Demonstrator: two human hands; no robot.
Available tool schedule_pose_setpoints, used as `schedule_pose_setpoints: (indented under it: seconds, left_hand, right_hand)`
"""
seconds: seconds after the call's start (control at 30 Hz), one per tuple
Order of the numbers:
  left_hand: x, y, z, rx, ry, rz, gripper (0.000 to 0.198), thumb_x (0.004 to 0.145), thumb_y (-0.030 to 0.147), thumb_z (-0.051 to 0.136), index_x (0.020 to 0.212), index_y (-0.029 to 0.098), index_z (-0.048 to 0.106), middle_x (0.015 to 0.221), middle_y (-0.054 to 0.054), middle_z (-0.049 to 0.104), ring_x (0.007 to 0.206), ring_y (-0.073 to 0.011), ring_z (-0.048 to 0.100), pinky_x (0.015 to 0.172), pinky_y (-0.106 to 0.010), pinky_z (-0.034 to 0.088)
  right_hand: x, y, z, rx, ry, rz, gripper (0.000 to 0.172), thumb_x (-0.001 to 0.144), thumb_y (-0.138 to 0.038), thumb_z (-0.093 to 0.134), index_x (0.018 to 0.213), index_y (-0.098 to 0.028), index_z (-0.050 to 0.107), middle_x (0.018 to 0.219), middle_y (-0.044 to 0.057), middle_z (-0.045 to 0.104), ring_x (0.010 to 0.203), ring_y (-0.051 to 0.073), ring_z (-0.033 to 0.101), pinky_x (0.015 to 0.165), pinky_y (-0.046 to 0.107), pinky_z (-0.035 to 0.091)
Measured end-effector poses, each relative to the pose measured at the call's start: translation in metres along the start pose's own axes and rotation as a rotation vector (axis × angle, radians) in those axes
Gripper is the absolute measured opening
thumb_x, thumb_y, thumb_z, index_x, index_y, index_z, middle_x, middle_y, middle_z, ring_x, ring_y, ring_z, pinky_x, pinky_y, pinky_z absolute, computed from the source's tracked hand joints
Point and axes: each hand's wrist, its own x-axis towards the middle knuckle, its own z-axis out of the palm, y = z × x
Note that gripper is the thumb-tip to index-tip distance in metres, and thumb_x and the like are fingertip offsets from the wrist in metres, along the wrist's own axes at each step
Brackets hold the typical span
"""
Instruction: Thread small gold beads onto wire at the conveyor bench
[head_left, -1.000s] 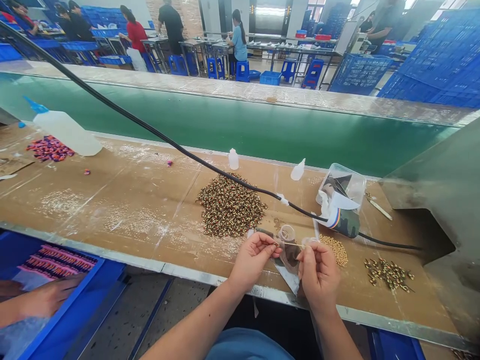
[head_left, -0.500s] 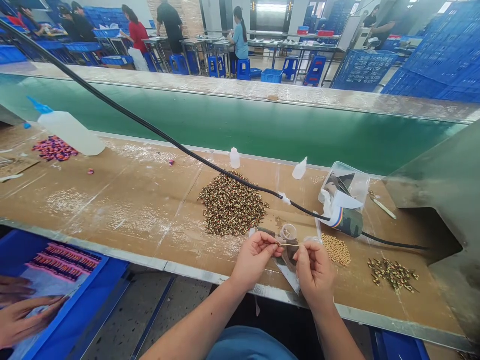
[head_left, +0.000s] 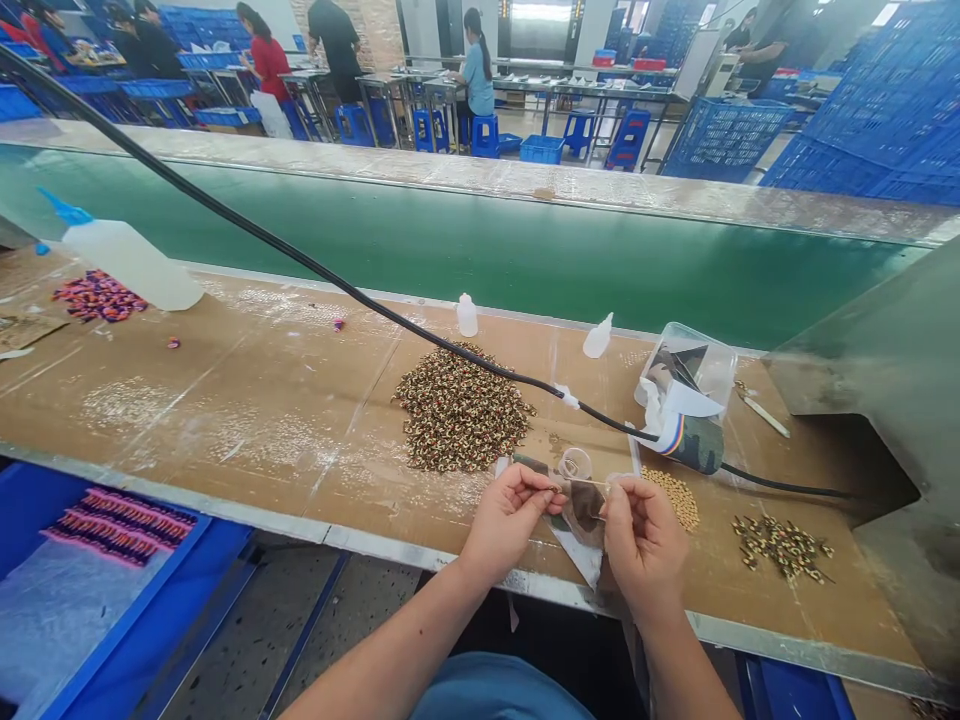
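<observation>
My left hand [head_left: 504,520] is closed, thumb and forefinger pinching a small dark piece [head_left: 556,488] that its fingertips mostly hide. To its right, my right hand [head_left: 643,535] is also closed in a pinch. A thin pale strand [head_left: 586,482] runs from there toward the left fingertips. Beneath both hands lies camouflage cloth [head_left: 583,510], beside a small clear round cup [head_left: 576,463]. A large heap of small black, gold and red pieces [head_left: 465,410] is just beyond my left hand. Tan beads [head_left: 679,495] lie beside my right hand.
A black cable [head_left: 315,268] crosses above the brown work surface [head_left: 247,370] to a camouflage-wrapped bundle [head_left: 694,443]. Two small white bottles stand at the back, one being this [head_left: 466,316]. More small pieces [head_left: 781,547] lie right. A blue crate [head_left: 217,570] sits lower left.
My right hand has moved slightly right, widening the gap between my hands. Another person's hands have left the blue crate at lower left. The view has shifted a little.
</observation>
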Motion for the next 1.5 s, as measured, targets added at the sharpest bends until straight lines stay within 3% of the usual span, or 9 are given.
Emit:
schedule_pose_setpoints:
  seconds: [0.17,0.43,0.57,0.7,0.87,1.5]
  left_hand:
    - [0.0,0.0,0.001,0.006,0.008,0.004,0.025,0.064,0.03,0.077,0.07,0.015,0.058,0.068,-0.001,0.065,0.069,-0.0145,0.067,0.068,-0.028,0.054]
    - [-0.001,0.001,0.001,0.013,0.011,0.004,0.024,0.065,0.029,0.076,0.072,0.015,0.058,0.07,-0.001,0.065,0.07,-0.0152,0.067,0.07,-0.029,0.054]
    - [0.0,0.001,0.001,-0.001,0.012,-0.001,0.024,0.064,0.029,0.076,0.071,0.015,0.057,0.068,-0.001,0.065,0.069,-0.015,0.067,0.069,-0.029,0.054]
    - [0.001,0.001,0.001,-0.019,0.016,-0.012,0.027,0.062,0.03,0.078,0.069,0.015,0.056,0.066,0.0,0.065,0.067,-0.0145,0.067,0.067,-0.028,0.054]
    - [0.001,0.001,0.001,-0.03,0.022,-0.009,0.029,0.061,0.032,0.079,0.069,0.015,0.057,0.066,0.0,0.065,0.067,-0.0141,0.067,0.066,-0.027,0.054]
    - [0.001,0.0,0.0,-0.024,0.007,0.01,0.022,0.065,0.027,0.076,0.071,0.015,0.058,0.068,0.0,0.065,0.068,-0.0137,0.067,0.068,-0.026,0.055]
  right_hand:
    - [0.01,0.0,0.0,-0.296,0.009,-0.121,0.026,0.09,-0.039,0.043,0.083,-0.019,0.059,0.056,-0.002,0.061,0.043,0.009,0.056,0.043,0.02,0.04]
    - [0.011,0.005,0.008,-0.384,-0.049,-0.191,0.031,0.092,-0.039,0.039,0.083,-0.019,0.061,0.055,-0.001,0.061,0.046,0.01,0.057,0.045,0.02,0.038]
    - [0.008,0.007,0.005,-0.295,-0.026,-0.112,0.026,0.09,-0.038,0.042,0.084,-0.019,0.059,0.057,-0.001,0.062,0.045,0.01,0.056,0.044,0.02,0.039]
    - [0.001,0.004,0.002,0.005,0.06,0.04,0.018,0.088,-0.036,0.048,0.088,-0.019,0.054,0.059,-0.002,0.059,0.045,0.01,0.055,0.043,0.02,0.043]
    - [-0.01,0.002,0.007,0.283,0.002,0.162,0.014,0.089,-0.034,0.048,0.086,-0.02,0.05,0.054,-0.006,0.05,0.041,0.007,0.049,0.039,0.018,0.04]
    - [-0.008,-0.004,0.011,0.214,-0.037,0.131,0.02,0.088,-0.037,0.048,0.081,-0.019,0.051,0.052,-0.006,0.051,0.038,0.006,0.045,0.035,0.016,0.038]
